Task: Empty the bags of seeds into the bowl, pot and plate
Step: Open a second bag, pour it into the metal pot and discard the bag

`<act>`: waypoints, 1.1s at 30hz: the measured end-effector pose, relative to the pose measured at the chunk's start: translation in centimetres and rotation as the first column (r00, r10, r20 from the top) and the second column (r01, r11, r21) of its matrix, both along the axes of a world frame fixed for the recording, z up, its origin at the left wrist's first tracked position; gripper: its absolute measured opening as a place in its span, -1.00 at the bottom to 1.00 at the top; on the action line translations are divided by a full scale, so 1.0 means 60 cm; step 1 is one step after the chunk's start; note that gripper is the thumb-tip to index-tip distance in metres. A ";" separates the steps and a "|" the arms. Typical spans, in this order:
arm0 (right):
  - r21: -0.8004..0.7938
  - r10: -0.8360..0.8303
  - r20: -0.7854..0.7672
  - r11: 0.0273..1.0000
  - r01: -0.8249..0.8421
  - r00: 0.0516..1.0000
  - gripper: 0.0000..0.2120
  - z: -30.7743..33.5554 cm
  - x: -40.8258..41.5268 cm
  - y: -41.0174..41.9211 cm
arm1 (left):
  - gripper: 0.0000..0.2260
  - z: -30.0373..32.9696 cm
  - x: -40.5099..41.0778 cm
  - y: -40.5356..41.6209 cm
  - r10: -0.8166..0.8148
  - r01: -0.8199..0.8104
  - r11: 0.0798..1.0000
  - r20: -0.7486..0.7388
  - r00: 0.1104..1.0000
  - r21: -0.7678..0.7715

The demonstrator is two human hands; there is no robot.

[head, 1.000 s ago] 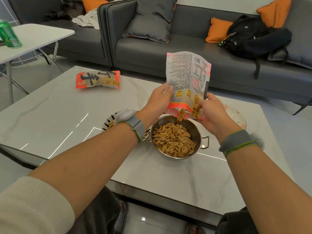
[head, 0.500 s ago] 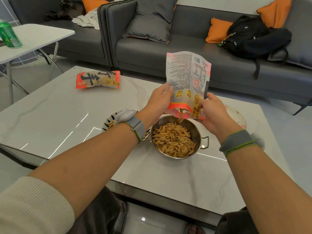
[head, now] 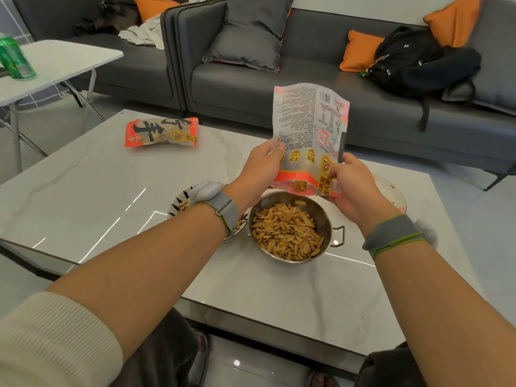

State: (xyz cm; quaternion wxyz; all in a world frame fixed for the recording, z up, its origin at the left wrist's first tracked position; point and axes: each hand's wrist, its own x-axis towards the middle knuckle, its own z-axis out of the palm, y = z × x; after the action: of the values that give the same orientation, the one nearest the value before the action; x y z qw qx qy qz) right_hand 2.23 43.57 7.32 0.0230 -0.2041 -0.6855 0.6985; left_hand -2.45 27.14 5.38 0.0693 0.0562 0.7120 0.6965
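Table: marble-look coffee table (head: 97, 196) carries everything, with grey sofas behind.
Pot: steel pot (head: 325, 219) sits nearest, full of seeds (head: 284, 233).
Bowl: patterned bowl (head: 178, 205) lies just left of the pot, partly hidden by the left wrist.
Hands: left hand (head: 259, 169) and right hand (head: 351, 188) pinch the upturned bag (head: 310, 129) above the pot.
Change: the falling stream has stopped; a few seeds remain at the mouth.
Plate: plate (head: 391, 188) peeks out behind the right hand.
Far: second bag (head: 162, 132) lies unopened.
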 end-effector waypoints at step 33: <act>0.003 0.027 0.019 1.000 -0.027 0.999 -0.60 -0.007 -0.003 -0.010 | -0.74 -0.002 -0.009 -0.002 0.043 -0.045 0.995 -0.027 0.999 -0.089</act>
State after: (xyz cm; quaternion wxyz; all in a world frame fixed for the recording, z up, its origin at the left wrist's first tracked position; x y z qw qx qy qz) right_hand 2.07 42.95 6.89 0.0072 -0.2015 -0.6896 0.6955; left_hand -3.01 27.01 5.25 0.0477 0.0460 0.7444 0.6644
